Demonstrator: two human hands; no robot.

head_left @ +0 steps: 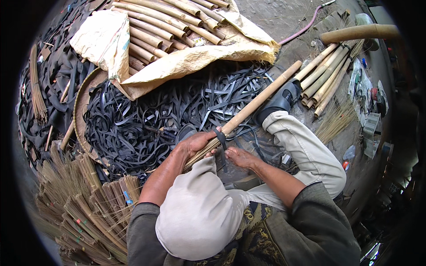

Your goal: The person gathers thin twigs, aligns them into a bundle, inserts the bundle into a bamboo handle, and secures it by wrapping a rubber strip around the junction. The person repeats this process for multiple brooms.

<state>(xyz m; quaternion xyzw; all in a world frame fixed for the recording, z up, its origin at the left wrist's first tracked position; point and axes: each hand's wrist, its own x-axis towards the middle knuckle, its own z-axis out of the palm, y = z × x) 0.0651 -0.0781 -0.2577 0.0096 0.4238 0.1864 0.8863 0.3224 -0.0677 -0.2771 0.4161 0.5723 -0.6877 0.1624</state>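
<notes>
Across my lap slants a stick broom, its bamboo handle running up to the right and its bundle of thin sticks coming down to the left. My left hand is closed round the bundle, near where it meets the handle. At that joint a black rubber strip is wrapped round the broom. My right hand, just right of the joint, grips the strip between closed fingers. The broom's lower end is hidden behind my raised left knee.
A heap of black rubber strips lies ahead of me. Behind it, bamboo poles rest on a pale woven sack. Stick bundles are piled at my left. Bamboo-handled brooms lie beyond my right sandal.
</notes>
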